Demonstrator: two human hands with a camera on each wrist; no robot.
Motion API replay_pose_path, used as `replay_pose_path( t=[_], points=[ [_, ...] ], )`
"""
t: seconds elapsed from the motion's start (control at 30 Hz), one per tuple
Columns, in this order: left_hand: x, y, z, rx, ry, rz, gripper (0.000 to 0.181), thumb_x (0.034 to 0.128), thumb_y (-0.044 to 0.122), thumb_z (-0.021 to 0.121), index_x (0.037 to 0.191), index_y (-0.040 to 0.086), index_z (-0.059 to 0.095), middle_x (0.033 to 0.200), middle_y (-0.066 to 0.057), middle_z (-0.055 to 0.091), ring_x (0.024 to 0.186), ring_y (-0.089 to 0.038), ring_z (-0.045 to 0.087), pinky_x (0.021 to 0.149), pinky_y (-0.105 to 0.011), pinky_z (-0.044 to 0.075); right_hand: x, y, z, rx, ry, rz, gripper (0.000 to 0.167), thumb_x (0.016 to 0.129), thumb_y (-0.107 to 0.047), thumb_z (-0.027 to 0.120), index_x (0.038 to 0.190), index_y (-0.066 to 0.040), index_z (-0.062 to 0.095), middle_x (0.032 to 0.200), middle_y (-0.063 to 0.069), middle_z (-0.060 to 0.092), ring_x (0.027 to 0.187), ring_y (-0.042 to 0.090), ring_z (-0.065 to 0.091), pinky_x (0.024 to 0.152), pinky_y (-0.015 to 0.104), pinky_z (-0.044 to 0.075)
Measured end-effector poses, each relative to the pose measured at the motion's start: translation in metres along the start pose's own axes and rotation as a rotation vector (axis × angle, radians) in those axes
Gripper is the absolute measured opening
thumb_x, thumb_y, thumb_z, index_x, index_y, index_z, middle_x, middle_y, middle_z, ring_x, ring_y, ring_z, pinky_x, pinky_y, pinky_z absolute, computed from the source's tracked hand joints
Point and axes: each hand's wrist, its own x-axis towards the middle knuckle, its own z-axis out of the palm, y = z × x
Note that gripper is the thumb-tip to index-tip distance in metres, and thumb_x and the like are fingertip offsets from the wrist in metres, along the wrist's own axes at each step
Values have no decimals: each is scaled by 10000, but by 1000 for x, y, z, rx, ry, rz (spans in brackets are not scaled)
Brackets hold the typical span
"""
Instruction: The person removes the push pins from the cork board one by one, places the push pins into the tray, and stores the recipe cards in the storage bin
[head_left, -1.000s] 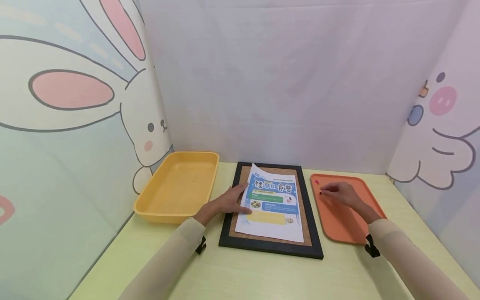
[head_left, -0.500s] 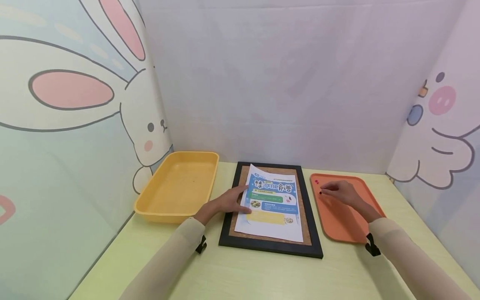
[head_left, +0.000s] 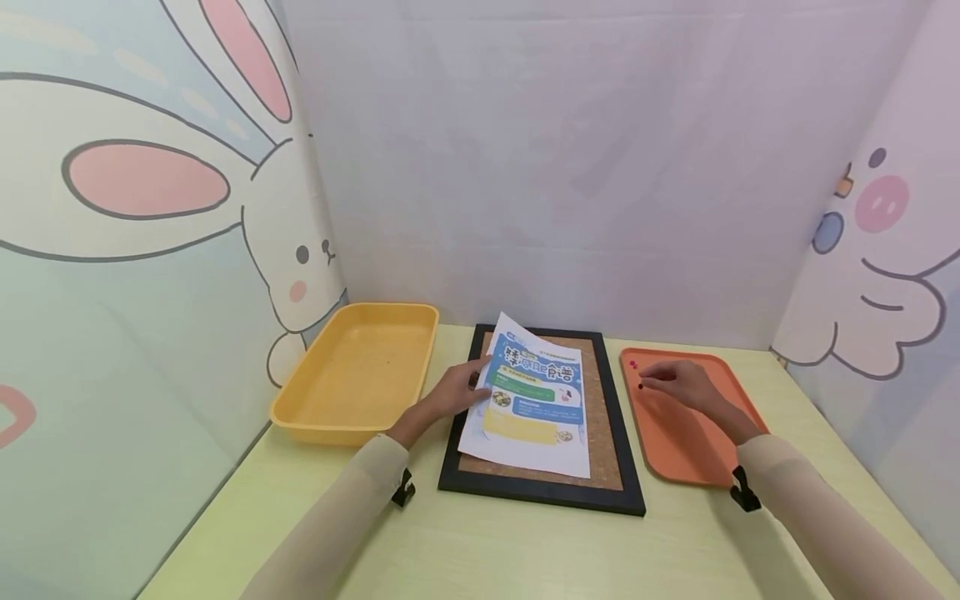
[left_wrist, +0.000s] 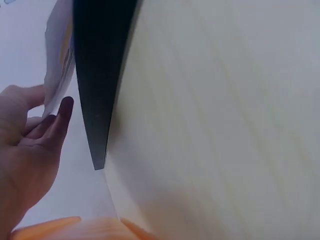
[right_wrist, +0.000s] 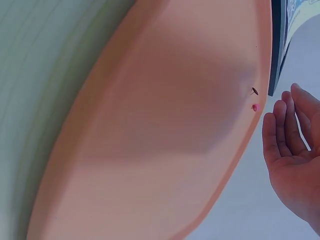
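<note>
A printed sheet of paper point(head_left: 536, 421) with blue, green and yellow blocks lies tilted over a cork board point(head_left: 606, 446) in a black frame point(head_left: 540, 493). My left hand point(head_left: 453, 392) pinches the sheet's left edge between thumb and fingers. In the left wrist view the paper point(left_wrist: 59, 60) bends up from that hand point(left_wrist: 35, 135). Above the orange tray point(head_left: 675, 458) hovers my right hand point(head_left: 682, 385), fingers lightly bent with nothing visible between them. Close by its fingertips lies a dark push pin point(head_left: 641, 386), near pink push pins point(head_left: 633, 364) on the tray.
Left of the board stands a deep yellow tray point(head_left: 367, 367) on the pale wooden table point(head_left: 487, 550). A white cloth wall point(head_left: 525, 167) rises behind everything, with cartoon-printed panels at both sides.
My left hand has shifted slightly up and left, drawing the sheet left and lifting its edge. More cork shows on the right. My right hand stays nearly still.
</note>
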Motion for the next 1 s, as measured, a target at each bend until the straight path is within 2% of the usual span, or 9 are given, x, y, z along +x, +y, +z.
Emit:
replay_pose_path(
  t=[0.13,0.27,0.53,0.63,0.8,1.0],
  points=[
    [0,4,-4,-93,78,-33,694,997,23,677,1612,67,357,1473,-179,582,1151,-256,688,844,-293,595,0,0,-2,-5,-8,7,288,994,-148,722,1201,52,737,1126,207,753,1017,373,723,841,488,604],
    [1,7,-12,-141,125,-53,694,1002,35,674,1618,107,362,1476,-164,585,1177,-290,685,855,-320,602,0,0,-4,-2,-11,7,289,998,-153,717,1206,46,738,1134,203,751,1021,373,722,834,484,605],
    [-6,8,-32,-198,159,-99,692,1019,70,665,1628,184,358,1388,-103,649,1051,-231,700,819,-321,609,0,-3,-8,35,-7,-12,302,1005,-170,712,1201,59,736,1140,208,749,1016,360,727,805,404,614],
    [-10,9,-40,-215,171,-120,697,1019,87,670,1629,215,358,1400,-90,640,1063,-239,701,832,-326,612,2,-5,-8,45,-5,-3,301,1006,-170,710,1207,53,735,1138,199,751,1019,349,726,806,400,614],
    [-13,6,-53,-205,190,-119,694,1013,66,674,1622,208,374,1473,-108,589,1182,-299,679,855,-346,611,4,-9,-8,52,-12,12,305,1018,-172,695,1228,46,727,1136,190,751,1025,342,720,818,436,609],
    [-17,-2,-70,-161,195,-116,701,1004,38,677,1620,171,372,1487,-153,570,1185,-329,674,842,-344,614,6,-14,-10,29,-14,-27,288,1014,-148,695,1218,54,728,1123,196,756,1016,355,726,780,362,606]
  ],
)
